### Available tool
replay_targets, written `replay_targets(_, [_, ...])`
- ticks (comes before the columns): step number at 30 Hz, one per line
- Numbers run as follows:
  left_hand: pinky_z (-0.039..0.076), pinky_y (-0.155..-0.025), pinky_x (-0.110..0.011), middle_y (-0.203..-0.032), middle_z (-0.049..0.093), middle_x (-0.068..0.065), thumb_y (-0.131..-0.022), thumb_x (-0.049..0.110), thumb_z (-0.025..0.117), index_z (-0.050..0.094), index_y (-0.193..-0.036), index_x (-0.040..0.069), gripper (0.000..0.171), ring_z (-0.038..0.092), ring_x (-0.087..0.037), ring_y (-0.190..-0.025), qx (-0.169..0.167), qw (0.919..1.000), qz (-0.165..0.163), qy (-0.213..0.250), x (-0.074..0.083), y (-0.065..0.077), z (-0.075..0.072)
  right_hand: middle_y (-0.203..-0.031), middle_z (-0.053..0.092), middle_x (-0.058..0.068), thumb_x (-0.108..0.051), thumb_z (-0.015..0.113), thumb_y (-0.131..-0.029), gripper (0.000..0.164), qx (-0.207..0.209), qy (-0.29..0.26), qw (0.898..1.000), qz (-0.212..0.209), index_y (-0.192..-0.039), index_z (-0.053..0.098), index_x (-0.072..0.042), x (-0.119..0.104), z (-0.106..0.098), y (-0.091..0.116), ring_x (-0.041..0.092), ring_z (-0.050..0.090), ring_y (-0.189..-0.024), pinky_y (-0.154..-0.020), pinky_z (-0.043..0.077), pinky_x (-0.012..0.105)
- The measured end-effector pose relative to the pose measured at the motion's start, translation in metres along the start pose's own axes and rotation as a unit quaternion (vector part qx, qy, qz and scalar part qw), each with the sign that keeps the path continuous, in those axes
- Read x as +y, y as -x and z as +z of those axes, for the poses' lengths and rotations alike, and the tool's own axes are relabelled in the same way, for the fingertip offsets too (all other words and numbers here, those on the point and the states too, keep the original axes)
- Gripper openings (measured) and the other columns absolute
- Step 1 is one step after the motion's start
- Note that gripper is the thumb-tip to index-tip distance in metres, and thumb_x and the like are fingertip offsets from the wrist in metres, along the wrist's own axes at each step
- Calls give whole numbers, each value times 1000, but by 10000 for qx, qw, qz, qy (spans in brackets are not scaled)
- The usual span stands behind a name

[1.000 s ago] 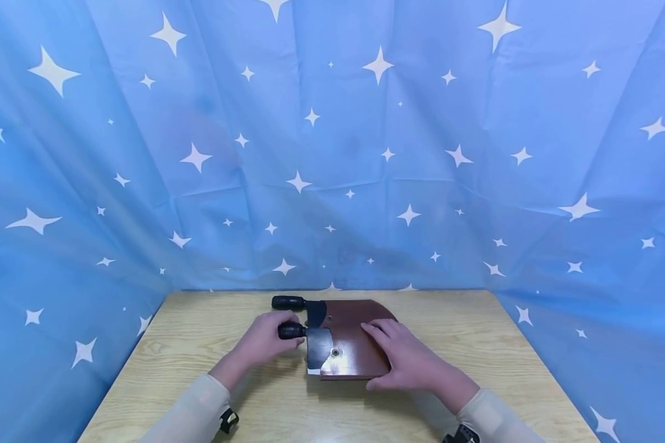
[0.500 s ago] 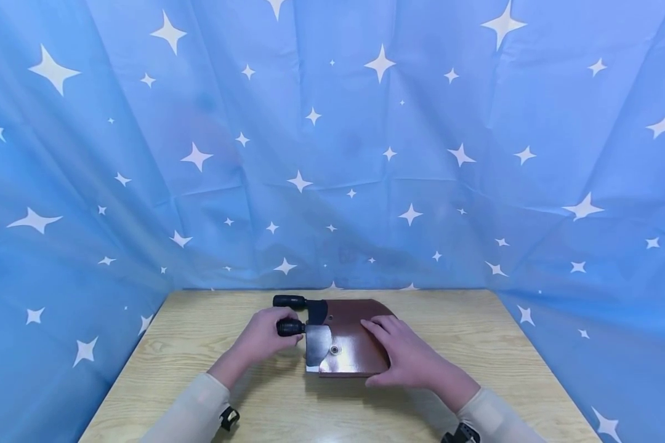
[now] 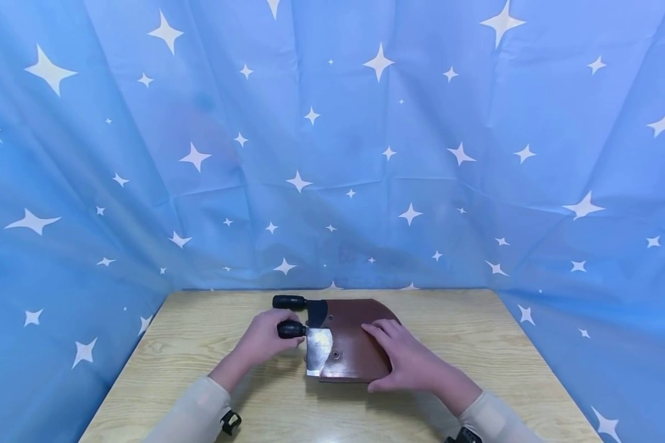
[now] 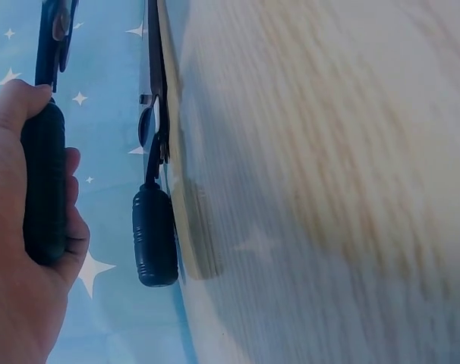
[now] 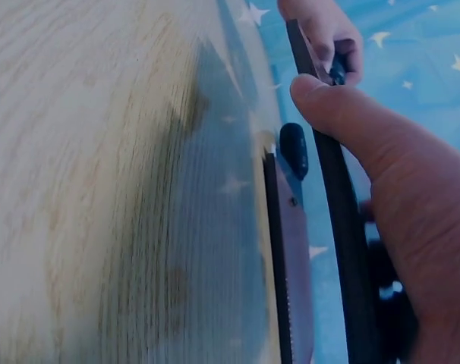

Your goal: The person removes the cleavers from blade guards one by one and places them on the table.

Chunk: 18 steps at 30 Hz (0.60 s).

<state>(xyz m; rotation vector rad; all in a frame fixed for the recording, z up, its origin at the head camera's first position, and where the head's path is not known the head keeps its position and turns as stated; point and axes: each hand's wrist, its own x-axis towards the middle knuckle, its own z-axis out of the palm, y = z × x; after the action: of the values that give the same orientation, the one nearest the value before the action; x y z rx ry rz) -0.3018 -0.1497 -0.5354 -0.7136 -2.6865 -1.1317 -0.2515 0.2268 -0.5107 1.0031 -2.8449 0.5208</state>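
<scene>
A cleaver with a black handle and a steel blade sits in a brown leather sheath, held a little above the table. My left hand grips that handle; in the left wrist view its fingers wrap round the black grip. On the sheath's right end my right hand holds on, thumb along the near edge and fingers on top. The right wrist view has the sheath's dark edge side-on under my thumb. Most of the blade is hidden inside the sheath.
Behind lies a second sheathed cleaver on the table, its black handle pointing left and its brown sheath partly covered by the nearer one. The wooden table ends at a blue star-patterned cloth at the back.
The nearer cleaver and its sheath have tilted slightly, and the shine has shifted from the sheath onto the blade. Both hands keep their hold almost in place.
</scene>
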Motion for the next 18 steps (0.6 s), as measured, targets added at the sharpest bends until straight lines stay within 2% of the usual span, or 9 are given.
replay_targets(7, [59,-92,-44,-108,73,12,-86,25,97,75,-110,30,33,69,-14,-103,-10,10000,42,-42,-2,0,2,-154,53,9,-58,101,-69,122,73,-39,10000,10,-163,46,-1,-1,2,-1,27,50,-142,-116,49,54])
replay_targets(18, [58,-93,-48,-109,73,11,-86,26,97,74,-110,31,33,69,-16,-104,-61,9998,-70,-151,-1,1,1,-153,53,4,-62,100,-68,122,98,-7,9999,49,-163,47,-7,4,5,-2,22,49,-140,-113,52,51])
